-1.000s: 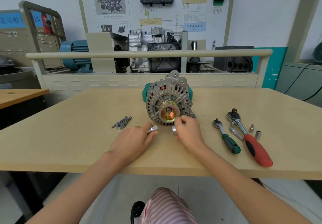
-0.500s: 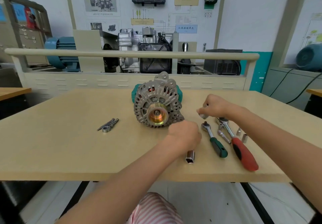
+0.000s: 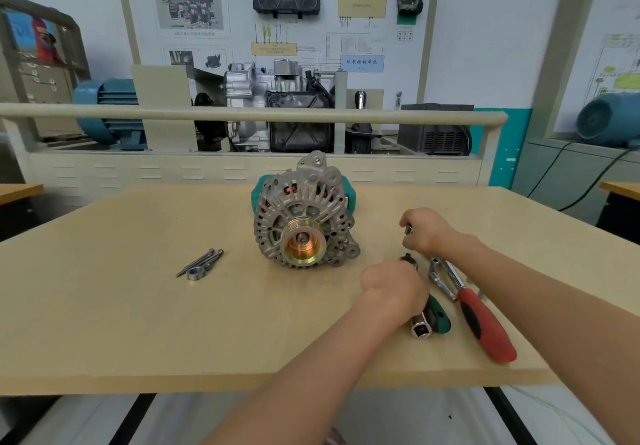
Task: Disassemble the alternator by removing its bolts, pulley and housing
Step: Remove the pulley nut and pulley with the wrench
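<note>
An alternator (image 3: 304,216) stands mid-bench (image 3: 121,306), gold pulley (image 3: 304,246) facing the viewer. To its right, the left hand (image 3: 393,289) has a curled grip around a green-handled ratchet (image 3: 437,316) and a socket (image 3: 420,328). The right hand (image 3: 427,230) pinches a small socket (image 3: 408,230). A red-handled ratchet (image 3: 483,323) lies nearby; removed bolts (image 3: 201,263) lie left.

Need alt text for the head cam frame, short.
Alternator stands on a table, pulley facing the camera. To its right, the left hand rests on a green-handled ratchet and the right hand pinches a small socket; loose bolts lie left.
</note>
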The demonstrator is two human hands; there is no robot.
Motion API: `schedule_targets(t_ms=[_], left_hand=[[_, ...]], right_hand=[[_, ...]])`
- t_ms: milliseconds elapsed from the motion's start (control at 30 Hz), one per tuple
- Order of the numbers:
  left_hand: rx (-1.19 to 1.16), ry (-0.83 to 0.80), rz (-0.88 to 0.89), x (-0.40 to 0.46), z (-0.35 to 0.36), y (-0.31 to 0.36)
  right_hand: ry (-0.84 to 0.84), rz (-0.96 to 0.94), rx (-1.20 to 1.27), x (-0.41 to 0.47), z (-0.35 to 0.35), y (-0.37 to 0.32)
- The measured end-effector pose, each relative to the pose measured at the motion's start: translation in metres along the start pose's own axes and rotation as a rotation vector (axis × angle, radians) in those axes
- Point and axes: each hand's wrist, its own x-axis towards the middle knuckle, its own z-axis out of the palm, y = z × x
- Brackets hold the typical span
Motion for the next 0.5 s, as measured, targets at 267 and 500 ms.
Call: schedule_targets(t_ms=[267,500], left_hand=[[-0.077,0.062,0.054,0.0,-0.006,0.003],[-0.274,0.114,0.071,-0.011,-0.011,-0.023]], right_hand=[[-0.048,0.033,0.026,0.005,0.013,0.006],[0.084,0.162,0.122,0.005,0.004,-0.001]])
